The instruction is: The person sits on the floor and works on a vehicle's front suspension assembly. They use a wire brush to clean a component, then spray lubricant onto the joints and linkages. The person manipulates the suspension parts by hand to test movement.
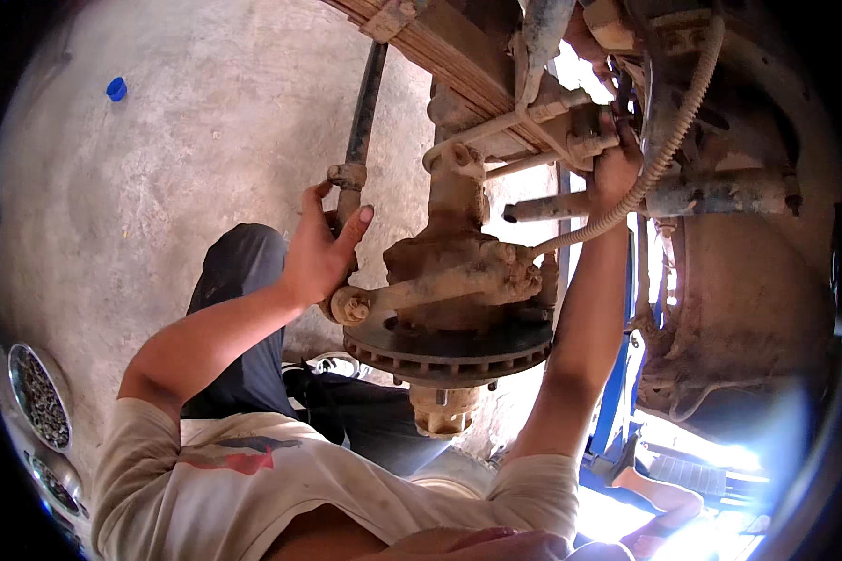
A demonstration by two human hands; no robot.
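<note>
A rusty tie rod (356, 131) slopes down on the left to a ball-joint end (350, 307) on the steering arm (430, 288). My left hand (320, 251) is closed around the rod's lower part, just below its clamp (347, 176), thumb on the right side. Between my arms hangs the dirt-covered steering knuckle (458, 201), with a ventilated brake disc (449, 351) and hub (442, 411) under it. Raised at upper right, my right hand (617, 159) is closed beside a rusty cylindrical fitting (589, 136); its fingers are partly hidden.
Leaf springs (468, 56) run overhead. A ribbed hose (678, 140) curves down past my right forearm, near a horizontal tube (720, 194). On the concrete floor lie a blue cap (116, 89) and metal bowls of small dark parts (39, 397). Another person's arm (660, 500) shows lower right.
</note>
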